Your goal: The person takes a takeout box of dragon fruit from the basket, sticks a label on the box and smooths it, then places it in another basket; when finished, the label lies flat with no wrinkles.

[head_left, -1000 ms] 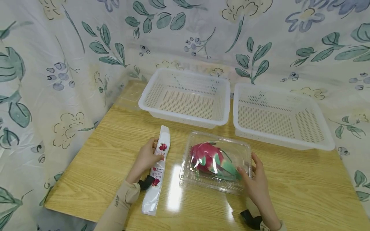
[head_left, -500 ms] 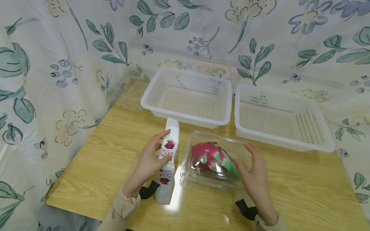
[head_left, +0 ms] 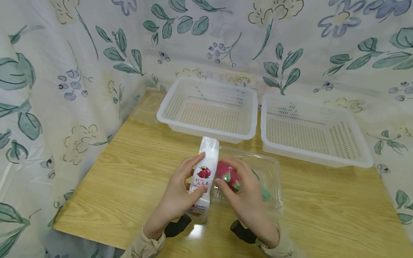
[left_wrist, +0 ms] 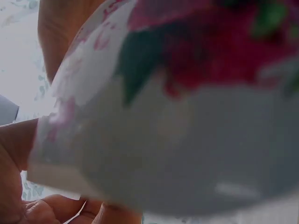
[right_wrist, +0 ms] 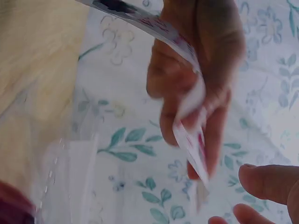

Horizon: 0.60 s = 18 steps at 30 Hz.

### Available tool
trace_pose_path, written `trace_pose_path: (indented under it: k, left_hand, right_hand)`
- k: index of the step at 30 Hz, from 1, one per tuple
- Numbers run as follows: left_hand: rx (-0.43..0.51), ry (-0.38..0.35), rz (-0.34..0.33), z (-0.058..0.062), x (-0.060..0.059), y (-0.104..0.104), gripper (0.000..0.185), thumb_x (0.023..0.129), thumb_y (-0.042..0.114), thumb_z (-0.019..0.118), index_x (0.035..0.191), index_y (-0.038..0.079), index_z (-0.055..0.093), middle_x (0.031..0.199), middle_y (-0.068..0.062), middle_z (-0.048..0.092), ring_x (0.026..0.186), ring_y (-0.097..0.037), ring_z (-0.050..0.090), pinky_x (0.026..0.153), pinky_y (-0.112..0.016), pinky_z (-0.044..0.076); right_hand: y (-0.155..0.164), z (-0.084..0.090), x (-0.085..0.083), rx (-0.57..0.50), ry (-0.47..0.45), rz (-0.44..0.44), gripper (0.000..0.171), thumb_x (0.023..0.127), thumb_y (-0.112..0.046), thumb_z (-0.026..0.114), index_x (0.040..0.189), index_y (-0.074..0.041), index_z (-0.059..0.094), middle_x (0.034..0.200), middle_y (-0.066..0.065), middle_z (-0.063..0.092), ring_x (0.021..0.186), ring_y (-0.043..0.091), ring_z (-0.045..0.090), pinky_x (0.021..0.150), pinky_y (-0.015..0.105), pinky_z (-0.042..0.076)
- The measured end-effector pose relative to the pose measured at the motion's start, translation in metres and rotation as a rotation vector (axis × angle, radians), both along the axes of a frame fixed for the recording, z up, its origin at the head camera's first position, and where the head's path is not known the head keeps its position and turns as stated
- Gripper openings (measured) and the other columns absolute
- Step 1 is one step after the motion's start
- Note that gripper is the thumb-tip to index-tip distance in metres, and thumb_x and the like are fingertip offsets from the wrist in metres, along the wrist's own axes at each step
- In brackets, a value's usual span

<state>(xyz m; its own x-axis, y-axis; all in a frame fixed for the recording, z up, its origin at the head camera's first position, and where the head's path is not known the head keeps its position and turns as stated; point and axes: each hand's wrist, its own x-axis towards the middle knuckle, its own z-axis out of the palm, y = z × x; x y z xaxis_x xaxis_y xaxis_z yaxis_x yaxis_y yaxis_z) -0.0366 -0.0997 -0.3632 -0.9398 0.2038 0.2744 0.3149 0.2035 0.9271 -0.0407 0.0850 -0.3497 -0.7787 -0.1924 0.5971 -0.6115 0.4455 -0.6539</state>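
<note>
Pinching a white printed strip (head_left: 204, 174) at the lower centre of the frame, the left hand (head_left: 177, 193) has its thumb on the printed face. Just right of it, the right hand (head_left: 247, 196) holds nothing, thumb and fingers apart, partly hiding the clear box (head_left: 275, 181) and the red dragon fruit (head_left: 226, 174) inside. The strip bends in the right wrist view, so an uneven grip could crease it; a low knuckle might also nudge the box across the table (head_left: 122, 186).
</note>
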Motion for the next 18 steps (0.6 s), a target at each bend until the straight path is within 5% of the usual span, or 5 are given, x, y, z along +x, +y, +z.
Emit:
trace_pose_path:
  k: [6,14,18]
  left_hand:
    - [-0.005,0.049,-0.029,0.004,0.007,0.014,0.079,0.075,-0.015,0.067,0.146,0.009,0.043,0.13,-0.015,0.053,0.094,-0.017,0.051,0.065,-0.023,0.059]
    - [-0.022,0.137,-0.04,0.002,0.013,0.029,0.081,0.075,-0.014,0.069,0.148,0.009,0.04,0.132,-0.014,0.051,0.106,-0.015,0.053,0.063,-0.02,0.057]
    - [-0.026,0.116,-0.034,0.002,0.015,0.033,0.085,0.075,-0.014,0.07,0.149,0.009,0.036,0.135,-0.015,0.049,0.107,-0.018,0.052,0.062,-0.018,0.056]
  right_hand:
    - [-0.01,0.0,0.003,-0.041,-0.001,0.006,0.052,0.075,0.004,0.078,0.123,-0.009,0.061,0.111,0.008,0.064,0.086,0.014,0.059,0.066,0.019,0.056]
    - [-0.01,-0.007,-0.001,-0.04,0.088,-0.085,0.046,0.072,0.009,0.078,0.115,-0.004,0.066,0.106,0.012,0.065,0.091,0.019,0.061,0.07,0.02,0.054]
    - [-0.01,-0.011,-0.002,-0.043,0.146,-0.113,0.042,0.071,0.011,0.078,0.11,-0.001,0.067,0.103,0.014,0.066,0.092,0.023,0.063,0.077,0.015,0.05]
